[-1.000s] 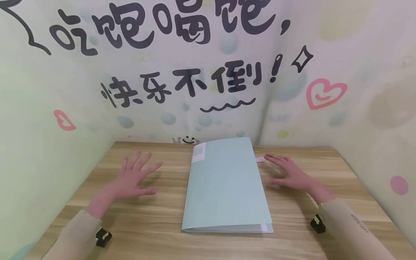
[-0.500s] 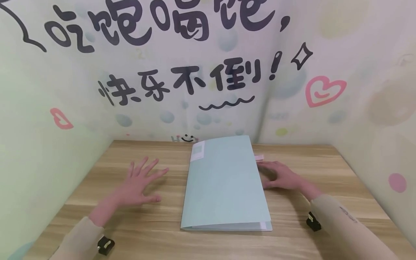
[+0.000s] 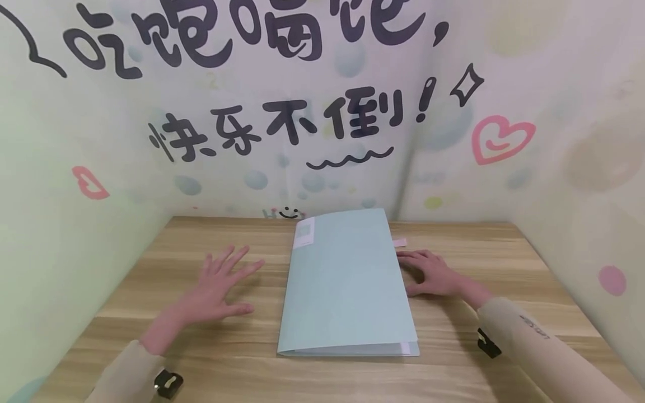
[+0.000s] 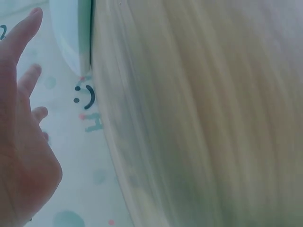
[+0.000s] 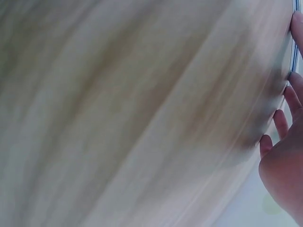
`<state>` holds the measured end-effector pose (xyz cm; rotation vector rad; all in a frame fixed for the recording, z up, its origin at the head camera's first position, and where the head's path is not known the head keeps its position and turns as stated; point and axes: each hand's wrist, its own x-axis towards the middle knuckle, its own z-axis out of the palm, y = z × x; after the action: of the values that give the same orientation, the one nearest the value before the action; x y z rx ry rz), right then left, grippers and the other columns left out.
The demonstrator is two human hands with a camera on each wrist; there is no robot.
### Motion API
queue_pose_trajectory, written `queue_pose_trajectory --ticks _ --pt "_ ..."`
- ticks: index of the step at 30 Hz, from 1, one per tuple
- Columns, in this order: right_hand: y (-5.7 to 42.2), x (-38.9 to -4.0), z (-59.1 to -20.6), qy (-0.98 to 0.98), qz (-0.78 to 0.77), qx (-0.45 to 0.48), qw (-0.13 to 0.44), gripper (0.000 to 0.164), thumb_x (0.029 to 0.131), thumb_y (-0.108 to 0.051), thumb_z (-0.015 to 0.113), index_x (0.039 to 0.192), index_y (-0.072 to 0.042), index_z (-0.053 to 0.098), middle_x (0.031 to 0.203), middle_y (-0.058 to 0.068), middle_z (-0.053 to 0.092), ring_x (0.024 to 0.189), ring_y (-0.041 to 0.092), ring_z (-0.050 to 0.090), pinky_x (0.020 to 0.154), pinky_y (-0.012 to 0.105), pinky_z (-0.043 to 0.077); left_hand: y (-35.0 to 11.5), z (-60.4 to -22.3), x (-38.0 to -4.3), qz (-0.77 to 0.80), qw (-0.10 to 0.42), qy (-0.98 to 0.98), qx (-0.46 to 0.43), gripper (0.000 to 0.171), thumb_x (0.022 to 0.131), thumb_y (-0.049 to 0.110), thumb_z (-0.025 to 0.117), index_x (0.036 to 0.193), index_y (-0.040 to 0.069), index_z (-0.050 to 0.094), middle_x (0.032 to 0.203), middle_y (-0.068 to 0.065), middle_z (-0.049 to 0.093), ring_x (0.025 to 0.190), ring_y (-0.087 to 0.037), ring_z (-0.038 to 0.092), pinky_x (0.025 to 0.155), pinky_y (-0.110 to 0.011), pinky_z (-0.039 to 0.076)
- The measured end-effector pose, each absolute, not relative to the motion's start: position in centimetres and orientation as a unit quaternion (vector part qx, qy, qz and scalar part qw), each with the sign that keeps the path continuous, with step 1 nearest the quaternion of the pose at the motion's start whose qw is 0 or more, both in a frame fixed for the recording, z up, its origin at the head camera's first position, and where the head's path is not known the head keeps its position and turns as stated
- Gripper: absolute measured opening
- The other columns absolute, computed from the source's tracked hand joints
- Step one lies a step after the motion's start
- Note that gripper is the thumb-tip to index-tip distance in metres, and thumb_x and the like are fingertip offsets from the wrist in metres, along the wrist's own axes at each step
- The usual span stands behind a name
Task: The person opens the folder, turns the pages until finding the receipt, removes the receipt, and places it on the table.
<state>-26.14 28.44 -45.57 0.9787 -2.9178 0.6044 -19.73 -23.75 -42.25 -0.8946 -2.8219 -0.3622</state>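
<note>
A light blue folder (image 3: 347,280) lies closed on the wooden table, its front cover lifted a little along the near edge. Near its upper left corner is a white label (image 3: 304,232), and a pink tab (image 3: 400,243) sticks out at the right side. My right hand (image 3: 433,274) is at the folder's right edge; in the right wrist view its thumb and fingertips (image 5: 294,79) meet that edge. Over the table to the left of the folder, my left hand (image 3: 216,288) is spread with nothing in it. The left wrist view shows its fingers apart from the folder (image 4: 71,33).
The wooden table (image 3: 201,358) runs back to a wall (image 3: 227,190) printed with black characters, hearts and a smiley. Similar printed walls rise on the left and right. A small black clip-like piece (image 3: 168,384) is at the left sleeve, another (image 3: 487,343) at the right.
My right hand has come left and slightly down from beside the pink tab to the folder's right edge. The left hand has drifted a little toward the folder, still spread. The folder stays in place.
</note>
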Motion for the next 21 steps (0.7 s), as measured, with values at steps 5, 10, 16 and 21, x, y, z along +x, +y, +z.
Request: queue_pose_trajectory --ticks 5,10,16,21 --pt "28.6 -25.8 -45.2 -0.931 0.194 0.310 0.003 0.079 0.077 -0.046 0.080 0.142 -0.010 0.052 0.149 0.012 0.049 0.129 0.042 0.043 0.095 0.064 0.031 -21.7 -42.0 -19.6 -0.159 0.059 -0.941 -0.294 0.092 0.080 0.052 0.076 0.156 0.034 0.027 0.167 -0.011 0.012 0.148 -0.049 0.020 0.112 -0.075 0.016" --pt "28.5 -25.7 -45.1 -0.931 0.195 0.308 -0.008 0.079 0.078 -0.046 0.079 0.142 -0.010 0.051 0.150 0.012 0.047 0.129 0.043 0.042 0.096 0.066 0.030 -19.0 -41.5 -18.6 -0.216 0.024 -0.928 -0.302 0.095 0.079 0.053 0.077 0.156 0.037 0.024 0.168 -0.004 0.012 0.148 -0.042 0.026 0.112 -0.066 0.030" --pt "28.2 -25.7 -45.4 -0.932 0.190 0.309 -0.009 0.079 0.079 -0.047 0.078 0.143 -0.010 0.050 0.150 0.012 0.048 0.128 0.041 0.043 0.095 0.067 0.032 -16.3 -41.5 -16.7 -0.268 -0.019 -0.906 -0.327 0.090 0.080 0.053 0.076 0.154 0.039 0.028 0.164 -0.006 0.025 0.147 -0.036 0.031 0.112 -0.061 0.035" --pt "28.2 -25.7 -45.5 -0.931 0.189 0.312 0.005 0.078 0.078 -0.045 0.079 0.142 -0.010 0.051 0.149 0.012 0.049 0.127 0.040 0.044 0.094 0.068 0.033 -14.5 -41.5 -15.7 -0.292 -0.024 -0.901 -0.321 0.087 0.079 0.052 0.077 0.152 0.038 0.033 0.160 -0.003 0.032 0.144 -0.034 0.036 0.108 -0.060 0.038"
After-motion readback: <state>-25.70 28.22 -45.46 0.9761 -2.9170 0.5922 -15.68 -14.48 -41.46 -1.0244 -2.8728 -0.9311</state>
